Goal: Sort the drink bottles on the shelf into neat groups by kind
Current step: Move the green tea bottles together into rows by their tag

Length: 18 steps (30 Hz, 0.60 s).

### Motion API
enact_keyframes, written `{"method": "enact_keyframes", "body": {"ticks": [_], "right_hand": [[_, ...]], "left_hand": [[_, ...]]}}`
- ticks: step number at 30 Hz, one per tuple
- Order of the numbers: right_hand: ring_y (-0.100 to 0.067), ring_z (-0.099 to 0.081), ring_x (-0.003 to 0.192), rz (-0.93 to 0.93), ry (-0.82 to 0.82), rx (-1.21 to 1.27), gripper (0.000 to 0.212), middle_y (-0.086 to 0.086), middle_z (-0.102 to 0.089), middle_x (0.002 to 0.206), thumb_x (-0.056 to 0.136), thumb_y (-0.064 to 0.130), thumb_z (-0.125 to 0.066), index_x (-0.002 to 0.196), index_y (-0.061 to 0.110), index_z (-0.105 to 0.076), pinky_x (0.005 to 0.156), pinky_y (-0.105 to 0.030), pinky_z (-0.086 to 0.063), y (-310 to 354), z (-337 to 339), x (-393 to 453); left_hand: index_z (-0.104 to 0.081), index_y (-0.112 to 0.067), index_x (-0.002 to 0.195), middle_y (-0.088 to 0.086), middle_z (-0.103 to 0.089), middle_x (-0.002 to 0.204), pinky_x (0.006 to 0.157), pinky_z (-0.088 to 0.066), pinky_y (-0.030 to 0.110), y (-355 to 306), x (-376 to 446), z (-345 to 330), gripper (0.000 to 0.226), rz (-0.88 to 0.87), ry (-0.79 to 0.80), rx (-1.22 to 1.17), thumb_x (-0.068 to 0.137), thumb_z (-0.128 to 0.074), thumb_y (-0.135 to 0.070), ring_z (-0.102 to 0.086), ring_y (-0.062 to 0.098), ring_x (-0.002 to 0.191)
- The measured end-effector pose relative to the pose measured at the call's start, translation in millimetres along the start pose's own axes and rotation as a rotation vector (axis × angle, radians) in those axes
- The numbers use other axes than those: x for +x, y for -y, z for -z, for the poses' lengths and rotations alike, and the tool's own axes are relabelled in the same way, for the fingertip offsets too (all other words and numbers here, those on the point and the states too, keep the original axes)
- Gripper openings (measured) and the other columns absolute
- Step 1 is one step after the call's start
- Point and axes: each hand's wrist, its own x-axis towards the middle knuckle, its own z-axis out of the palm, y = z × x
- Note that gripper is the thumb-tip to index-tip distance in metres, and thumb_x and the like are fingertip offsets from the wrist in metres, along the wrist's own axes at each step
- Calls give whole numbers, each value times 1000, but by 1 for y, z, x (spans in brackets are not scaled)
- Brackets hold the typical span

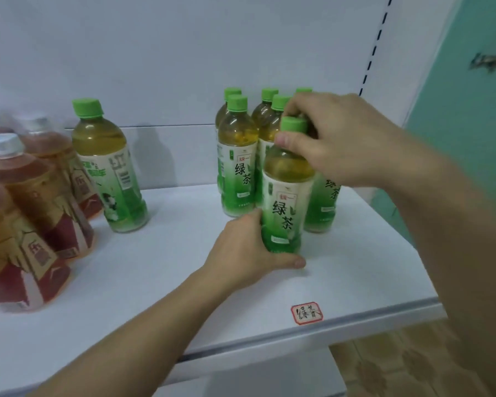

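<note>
Both hands grip bottle (label 绿茶).

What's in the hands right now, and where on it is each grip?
One green tea bottle: the left hand grips its base, the right hand pinches its green cap.

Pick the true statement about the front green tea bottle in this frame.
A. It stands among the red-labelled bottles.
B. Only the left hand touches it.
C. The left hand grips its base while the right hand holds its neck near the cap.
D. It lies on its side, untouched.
C: the left hand wraps the base of the front green tea bottle, and the right hand grips just below its cap.
</note>
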Motion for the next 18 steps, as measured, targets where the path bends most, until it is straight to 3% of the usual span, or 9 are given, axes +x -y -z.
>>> {"method": "enact_keyframes", "body": {"ticks": [4, 6, 8, 10, 15, 18], "right_hand": [[-26, -50, 97, 61, 63, -164, 31, 5, -54, 86, 102, 49, -50, 116, 22, -55, 80, -40, -32, -18, 0, 28], [-26, -45, 103, 91, 56, -243, 33, -3, -59, 95, 103, 49, -48, 118, 20, -56, 83, -44, -26, -25, 0, 38], [-25, -41, 103, 117, 62, -283, 33, -6, -59, 96, 104, 49, -47, 116, 20, -56, 84, -46, -25, -31, 0, 45], [-24, -39, 102, 145, 68, -283, 34, -5, -58, 96, 103, 50, -46, 116, 20, -56, 88, -48, -28, -36, -1, 49], [-24, -41, 98, 209, 69, -226, 31, -4, -59, 100, 103, 48, -47, 119, 23, -55, 84, -46, -25, -45, -4, 55], [-23, -43, 96, 225, 84, -183, 29, 0, -58, 101, 104, 45, -48, 122, 23, -54, 84, -46, -27, -51, -5, 55]], "left_hand": [[-63, -27, 126, -9, -72, 119, 83, -61, 39, 0, 28, -6, 83, 61, -105, -60, 54, -96, -53, -69, 13, 99], [-66, -24, 119, -11, -73, 111, 77, -60, 30, 0, 39, -9, 74, 76, -138, -87, 56, -97, -47, -68, 6, 92], [-66, -25, 110, -20, -70, 99, 67, -50, 11, 2, 42, -13, 66, 74, -168, -95, 56, -97, -46, -61, -9, 85], [-61, -32, 105, -28, -60, 90, 61, -41, 5, 3, 41, -17, 64, 76, -205, -100, 55, -97, -47, -54, -16, 82], [-62, -27, 115, -21, -61, 100, 67, -48, 16, 6, 35, -18, 70, 68, -247, -65, 58, -95, -49, -60, -7, 82], [-57, -31, 108, -24, -58, 95, 66, -49, 16, 5, 36, -19, 66, 62, -264, -37, 58, -94, -52, -60, -6, 83]]}}
